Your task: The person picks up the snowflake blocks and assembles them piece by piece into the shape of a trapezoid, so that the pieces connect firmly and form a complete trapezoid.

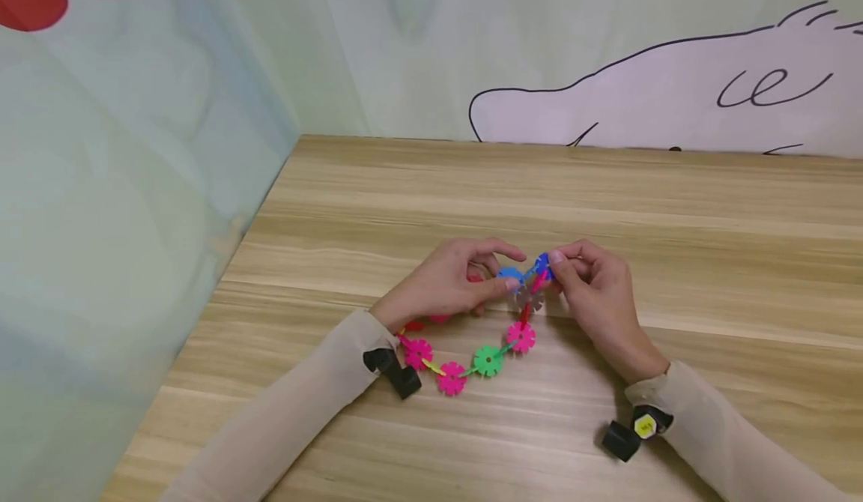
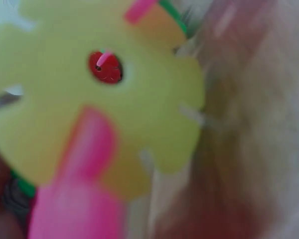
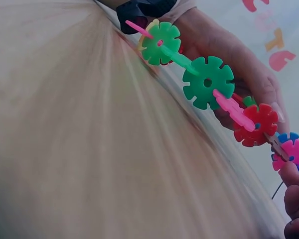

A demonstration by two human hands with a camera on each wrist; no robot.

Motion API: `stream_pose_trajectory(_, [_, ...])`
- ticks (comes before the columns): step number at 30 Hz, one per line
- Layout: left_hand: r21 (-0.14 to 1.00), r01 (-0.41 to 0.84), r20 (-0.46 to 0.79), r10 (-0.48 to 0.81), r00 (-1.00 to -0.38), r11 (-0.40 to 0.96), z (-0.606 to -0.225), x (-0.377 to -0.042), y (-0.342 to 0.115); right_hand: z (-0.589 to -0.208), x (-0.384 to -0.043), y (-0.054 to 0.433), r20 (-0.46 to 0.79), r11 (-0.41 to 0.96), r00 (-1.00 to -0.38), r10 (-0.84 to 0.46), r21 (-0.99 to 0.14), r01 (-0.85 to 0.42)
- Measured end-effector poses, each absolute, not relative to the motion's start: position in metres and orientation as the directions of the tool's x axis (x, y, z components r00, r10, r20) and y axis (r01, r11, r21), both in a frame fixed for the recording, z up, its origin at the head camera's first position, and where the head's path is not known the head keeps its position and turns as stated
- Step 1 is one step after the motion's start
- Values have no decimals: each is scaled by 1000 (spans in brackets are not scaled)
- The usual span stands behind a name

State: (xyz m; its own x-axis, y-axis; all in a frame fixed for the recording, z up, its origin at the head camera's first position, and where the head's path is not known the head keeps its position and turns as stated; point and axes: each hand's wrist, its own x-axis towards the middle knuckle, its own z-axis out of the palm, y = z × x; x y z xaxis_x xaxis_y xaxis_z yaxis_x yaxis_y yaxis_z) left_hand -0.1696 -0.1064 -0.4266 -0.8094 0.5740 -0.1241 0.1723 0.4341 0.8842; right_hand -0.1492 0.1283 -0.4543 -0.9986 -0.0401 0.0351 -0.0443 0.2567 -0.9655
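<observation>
A chain of slotted snowflake discs in pink, green, red, yellow and blue hangs in a loop between the two hands; a green disc [image 1: 488, 361] and a pink disc [image 1: 451, 378] mark its low side. My left hand [image 1: 445, 277] pinches a light blue disc [image 1: 509, 273] under the thumb, its index finger stretched out above. Close by, my right hand [image 1: 603, 292] grips a dark blue disc [image 1: 542, 264] between thumb and fingers. A yellow disc [image 2: 154, 109] with a pink one slotted into it fills the left wrist view. Curled right fingers [image 3: 294, 199] show at the right wrist view's edge.
A wood-grain table [image 1: 404, 210] lies under both hands. Behind it and on the left stand walls [image 1: 377, 52] with printed drawings. Black wrist cameras [image 1: 620, 440] sit over the beige sleeves [image 1: 290, 404].
</observation>
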Motion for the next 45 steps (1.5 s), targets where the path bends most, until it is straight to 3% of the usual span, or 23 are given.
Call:
stream_pose_trajectory(12, [879,178,-78,501,-862,443,-428,-170,-110,-456,-148,130,52,206,-996,-67,-976,-64])
stream_pose_trajectory(19, [890,156,-82,488,-869,428,-428,-169,-108,-457,-148,129,68,165,-992,-102,-983,-84])
stream_pose_trajectory(31, [863,231,-17,482,-876,450,-426,-165,-106,-458,-148,128,62,171,-994,-89,-982,-77])
stream_pose_trajectory(35, [837,296,49,475,-879,461,-427,-166,-107,-458,-148,128,64,163,-994,-92,-984,-79])
stream_pose_trajectory(41, [751,470,180,541,-822,464,-428,-166,-105,-458,-147,127,67,173,-994,-86,-982,-81])
stream_pose_trajectory(45, [731,491,199,541,-817,473,-427,-167,-106,-457,-147,126,50,163,-996,-78,-985,-63])
